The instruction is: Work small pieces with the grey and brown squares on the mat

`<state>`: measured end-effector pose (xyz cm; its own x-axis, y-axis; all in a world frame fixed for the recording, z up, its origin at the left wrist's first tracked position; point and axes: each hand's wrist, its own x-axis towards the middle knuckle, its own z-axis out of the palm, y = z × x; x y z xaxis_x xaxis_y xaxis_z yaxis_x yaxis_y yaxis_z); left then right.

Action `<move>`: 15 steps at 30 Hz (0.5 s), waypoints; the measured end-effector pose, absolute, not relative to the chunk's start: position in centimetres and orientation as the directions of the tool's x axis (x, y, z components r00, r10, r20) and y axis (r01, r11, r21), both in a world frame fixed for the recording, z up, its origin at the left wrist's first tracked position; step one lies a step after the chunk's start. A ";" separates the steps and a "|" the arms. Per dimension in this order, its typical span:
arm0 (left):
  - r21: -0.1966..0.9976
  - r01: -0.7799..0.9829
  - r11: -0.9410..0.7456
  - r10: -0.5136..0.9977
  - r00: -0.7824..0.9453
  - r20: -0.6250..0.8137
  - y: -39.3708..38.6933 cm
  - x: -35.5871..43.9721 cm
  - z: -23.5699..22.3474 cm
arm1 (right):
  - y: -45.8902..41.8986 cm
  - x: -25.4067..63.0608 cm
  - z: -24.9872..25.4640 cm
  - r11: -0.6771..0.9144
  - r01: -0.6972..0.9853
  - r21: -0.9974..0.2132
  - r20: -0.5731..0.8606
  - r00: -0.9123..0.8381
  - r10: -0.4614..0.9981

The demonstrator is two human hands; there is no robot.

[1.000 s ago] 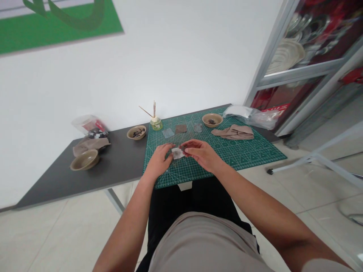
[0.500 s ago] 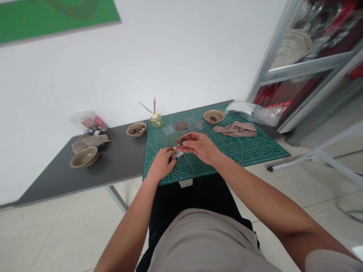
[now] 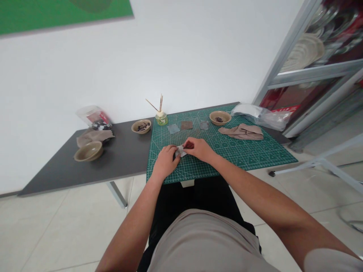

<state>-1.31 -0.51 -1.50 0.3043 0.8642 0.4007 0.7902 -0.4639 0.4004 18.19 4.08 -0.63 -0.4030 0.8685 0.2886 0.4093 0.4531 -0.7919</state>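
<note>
Over the front of the green cutting mat (image 3: 227,153), my left hand (image 3: 166,162) is closed on the edge of a small pale piece (image 3: 180,151), which looks like thin paper or cloth. My right hand (image 3: 200,149) meets its other side with thumb and fingers pinched together. What lies inside that pinch is hidden by the fingers. The fingertips of my right hand look dark-stained. Just beyond my hands, a bluish square (image 3: 173,129), a brown square (image 3: 186,125) and a grey square (image 3: 204,125) lie in a row on the mat.
A bowl of dark and light stones (image 3: 141,127) stands left of a reed diffuser (image 3: 161,118). Back right are a bowl with dark pieces (image 3: 220,118), a brown cloth (image 3: 244,132) and a plastic bag (image 3: 266,116). An outer bowl (image 3: 88,152) sits far left by another cloth (image 3: 94,137).
My right hand has lowered from above the pale piece to its edge. The small dark lump seen in its fingers before is now hidden. The view has shifted slightly.
</note>
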 end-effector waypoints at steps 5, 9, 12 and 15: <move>0.446 0.775 -0.448 0.873 0.270 0.407 -0.3 -1.6 -1.7 | 3.8 18.0 -0.6 0.544 0.537 -0.645 0.302 -0.475 0.826; 0.461 0.765 -0.449 0.876 0.273 0.399 -0.3 -1.7 -1.6 | 3.8 18.2 -0.8 0.597 0.567 -0.567 0.331 -0.507 0.796; 0.421 0.783 -0.458 0.870 0.298 0.393 -0.2 -1.7 -1.7 | 3.9 18.2 -0.8 0.630 0.570 -0.528 0.346 -0.533 0.772; 0.374 0.803 -0.464 0.866 0.324 0.381 -0.2 -1.7 -1.8 | 4.0 17.8 -0.6 0.625 0.606 -0.493 0.323 -0.539 0.778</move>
